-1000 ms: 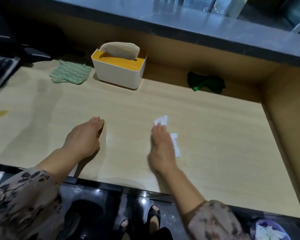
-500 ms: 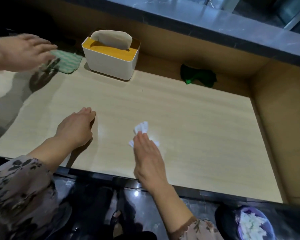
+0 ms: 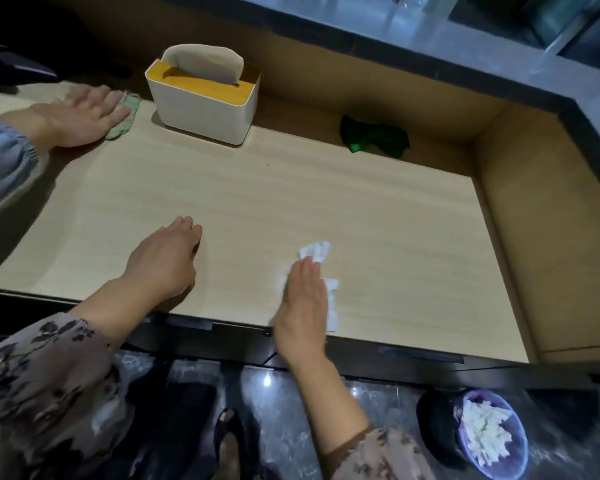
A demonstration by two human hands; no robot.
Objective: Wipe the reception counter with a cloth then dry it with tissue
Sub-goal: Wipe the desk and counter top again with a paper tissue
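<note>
Basically the drying step. The counter [image 3: 361,220] is pale woodgrain, walled at the back and right. It reads matte with no wet patch I can make out, so I'd judge the cloth pass done and drying well along. The box [image 3: 201,112] sits back left with one sheet sticking up. The bin [image 3: 492,434] on the floor at lower right holds wadded white tissues. Left hand [image 3: 163,261] rests palm-down near the front edge, fingers loose, holding nothing. Right hand [image 3: 303,306] lies flat, fingers straight, pressing the tissue [image 3: 314,251] onto the counter at front middle. A second person's hand [image 3: 84,116] lies flat on the cloth [image 3: 127,114], pale green, just left of the box. The tissue is white, thin and crumpled, poking out past the fingertips and along the palm's right side; whether it's damp, can't tell. Next move: probably sweep the right half and back corners with flat, even pressure, and take a fresh sheet if this one shreds.
</note>
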